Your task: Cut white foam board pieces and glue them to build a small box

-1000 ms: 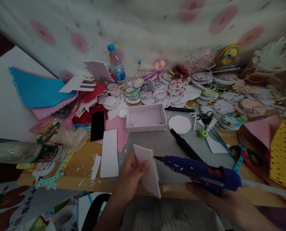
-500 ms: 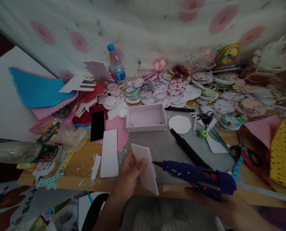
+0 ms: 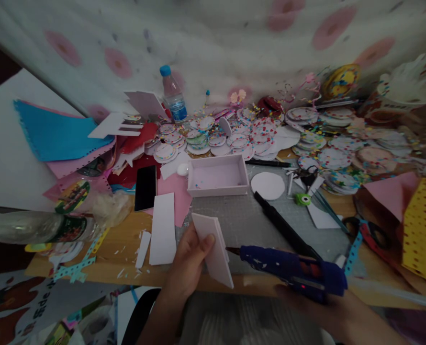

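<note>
My left hand is closed on a white foam board piece, held tilted above the table's front edge. My right hand grips a blue glue gun whose dark nozzle points left and sits right at the board's right edge. Beyond them a pale pink open box stands on the grey cutting mat, with a white foam disc to its right.
A white foam strip, a black phone and a black marker lie on the table. Several confetti-printed paper discs fill the back. A water bottle stands behind; scissors and yellow dotted paper lie right.
The foam board and glue gun have both dropped slightly toward me and shifted left; the nozzle stays at the board's edge.
</note>
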`<state>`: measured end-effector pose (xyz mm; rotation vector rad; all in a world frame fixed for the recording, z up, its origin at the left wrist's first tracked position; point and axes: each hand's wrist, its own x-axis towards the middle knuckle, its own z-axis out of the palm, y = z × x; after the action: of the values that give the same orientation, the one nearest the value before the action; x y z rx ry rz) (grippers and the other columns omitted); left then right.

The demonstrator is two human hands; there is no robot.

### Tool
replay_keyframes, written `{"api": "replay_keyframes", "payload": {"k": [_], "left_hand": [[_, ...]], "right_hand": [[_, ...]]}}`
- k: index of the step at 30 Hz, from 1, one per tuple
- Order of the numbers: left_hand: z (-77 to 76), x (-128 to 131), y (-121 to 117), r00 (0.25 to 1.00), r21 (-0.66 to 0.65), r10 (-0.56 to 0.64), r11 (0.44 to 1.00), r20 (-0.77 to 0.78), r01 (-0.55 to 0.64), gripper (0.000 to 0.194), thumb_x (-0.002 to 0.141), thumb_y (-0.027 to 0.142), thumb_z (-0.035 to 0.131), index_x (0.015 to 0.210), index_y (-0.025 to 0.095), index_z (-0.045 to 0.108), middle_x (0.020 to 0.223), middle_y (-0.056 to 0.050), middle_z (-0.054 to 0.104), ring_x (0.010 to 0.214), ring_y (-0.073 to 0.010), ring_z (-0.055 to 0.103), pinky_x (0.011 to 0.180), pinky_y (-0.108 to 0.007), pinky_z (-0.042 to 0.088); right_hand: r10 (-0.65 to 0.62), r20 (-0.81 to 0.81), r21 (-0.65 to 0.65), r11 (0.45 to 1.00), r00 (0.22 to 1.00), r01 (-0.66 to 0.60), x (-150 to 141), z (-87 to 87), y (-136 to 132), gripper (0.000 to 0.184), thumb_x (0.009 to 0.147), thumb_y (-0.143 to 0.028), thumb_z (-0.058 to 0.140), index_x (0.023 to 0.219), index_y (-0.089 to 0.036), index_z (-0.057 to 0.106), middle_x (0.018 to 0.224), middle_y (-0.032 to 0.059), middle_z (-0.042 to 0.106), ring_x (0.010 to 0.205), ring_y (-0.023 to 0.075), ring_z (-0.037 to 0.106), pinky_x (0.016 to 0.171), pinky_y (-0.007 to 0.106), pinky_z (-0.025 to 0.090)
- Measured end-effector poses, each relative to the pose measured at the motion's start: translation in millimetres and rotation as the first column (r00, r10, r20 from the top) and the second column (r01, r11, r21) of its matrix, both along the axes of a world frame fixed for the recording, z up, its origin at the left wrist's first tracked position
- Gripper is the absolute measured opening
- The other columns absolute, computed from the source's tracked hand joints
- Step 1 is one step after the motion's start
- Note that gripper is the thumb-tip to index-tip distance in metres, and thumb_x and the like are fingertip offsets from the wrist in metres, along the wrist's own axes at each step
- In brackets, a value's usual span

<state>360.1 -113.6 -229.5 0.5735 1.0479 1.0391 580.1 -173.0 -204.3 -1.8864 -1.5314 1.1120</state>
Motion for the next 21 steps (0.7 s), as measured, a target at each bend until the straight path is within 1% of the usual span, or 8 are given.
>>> {"api": "replay_keyframes", "payload": {"k": [2, 4, 9, 12, 15, 17, 19, 21], "left_hand": [[0.3, -1.1, 0.3, 1.0, 0.006, 0.002, 1.0, 0.004, -0.002, 0.024, 0.071, 0.032, 0.077, 0.089, 0.019, 0.068, 0.075, 0.0, 0.064, 0.072, -0.0141, 0.061, 0.084, -0.028, 0.048], [-0.1, -1.9, 0.5, 1.0, 0.01, -0.003, 1.0, 0.018, 0.003, 0.022, 0.072, 0.032, 0.076, 0.088, 0.019, 0.068, 0.074, 0.001, 0.063, 0.068, -0.0118, 0.059, 0.083, -0.026, 0.048], [-0.2, -1.3, 1.5, 1.0, 0.004, -0.006, 1.0, 0.013, 0.006, 0.025, 0.071, 0.032, 0.077, 0.09, 0.019, 0.068, 0.078, -0.001, 0.064, 0.081, -0.0165, 0.062, 0.083, -0.027, 0.047], [1.2, 0.1, 2.0, 1.0, 0.005, -0.002, 1.0, 0.004, 0.002, 0.025, 0.07, 0.033, 0.078, 0.089, 0.019, 0.068, 0.077, -0.001, 0.065, 0.075, -0.015, 0.06, 0.083, -0.027, 0.047], [2.6, 1.1, 2.0, 1.0, 0.006, 0.006, 1.0, 0.009, -0.006, 0.029, 0.069, 0.034, 0.078, 0.091, 0.019, 0.068, 0.077, -0.001, 0.065, 0.072, -0.0143, 0.06, 0.082, -0.028, 0.047], [3.2, 1.3, 1.9, 1.0, 0.001, 0.007, 1.0, 0.018, -0.007, 0.03, 0.068, 0.033, 0.079, 0.092, 0.019, 0.068, 0.076, 0.0, 0.064, 0.071, -0.0141, 0.06, 0.081, -0.028, 0.047], [3.3, 1.3, 1.6, 1.0, -0.006, 0.003, 1.0, 0.023, -0.003, 0.029, 0.069, 0.032, 0.079, 0.092, 0.019, 0.068, 0.075, 0.0, 0.063, 0.074, -0.0147, 0.061, 0.082, -0.027, 0.048], [3.1, 1.1, 1.3, 1.0, -0.008, -0.001, 1.0, 0.023, 0.001, 0.027, 0.069, 0.032, 0.079, 0.091, 0.019, 0.068, 0.074, 0.0, 0.063, 0.081, -0.0168, 0.062, 0.083, -0.027, 0.048]], "right_hand": [[-0.007, -0.039, -0.016, 1.0, 0.999, 0.006, 0.4, -0.8, -0.6, 0.042, 0.069, -0.057, 0.063, 0.092, -0.024, 0.074, 0.087, 0.0048, 0.075, 0.076, 0.0237, 0.071, 0.071, 0.028, 0.058], [-0.012, -0.071, -0.039, 0.999, 0.997, 0.009, 0.9, -1.2, -1.1, 0.04, 0.068, -0.057, 0.065, 0.089, -0.024, 0.074, 0.085, 0.0046, 0.076, 0.075, 0.024, 0.071, 0.07, 0.028, 0.059], [-0.013, -0.103, -0.061, 0.998, 0.995, 0.007, 0.9, 0.6, -0.6, 0.034, 0.07, -0.055, 0.063, 0.078, -0.024, 0.073, 0.069, 0.002, 0.073, 0.063, 0.0203, 0.068, 0.064, 0.026, 0.059], [-0.023, -0.141, -0.064, 0.998, 0.99, 0.014, -2.3, 3.9, 1.8, 0.032, 0.07, -0.054, 0.062, 0.073, -0.024, 0.071, 0.066, 0.0011, 0.072, 0.062, 0.0199, 0.067, 0.063, 0.026, 0.059], [-0.054, -0.201, -0.072, 0.997, 0.978, 0.041, -6.2, 6.6, 4.4, 0.026, 0.07, -0.05, 0.062, 0.072, -0.025, 0.07, 0.066, -0.0001, 0.071, 0.065, 0.0203, 0.068, 0.066, 0.026, 0.058], [-0.068, -0.215, -0.066, 0.996, 0.974, 0.055, -7.2, 6.4, 4.9, 0.025, 0.07, -0.048, 0.063, 0.077, -0.025, 0.07, 0.068, -0.0001, 0.072, 0.069, 0.0207, 0.069, 0.07, 0.027, 0.058], [-0.059, -0.205, -0.047, 0.998, 0.977, 0.051, -6.7, 4.6, 4.2, 0.029, 0.07, -0.047, 0.064, 0.087, -0.025, 0.072, 0.081, 0.0016, 0.074, 0.077, 0.0218, 0.07, 0.075, 0.028, 0.057], [-0.04, -0.184, -0.027, 0.999, 0.982, 0.035, -5.3, 2.1, 2.7, 0.034, 0.07, -0.049, 0.064, 0.093, -0.025, 0.072, 0.092, 0.0031, 0.074, 0.085, 0.0233, 0.069, 0.08, 0.03, 0.056]]}}
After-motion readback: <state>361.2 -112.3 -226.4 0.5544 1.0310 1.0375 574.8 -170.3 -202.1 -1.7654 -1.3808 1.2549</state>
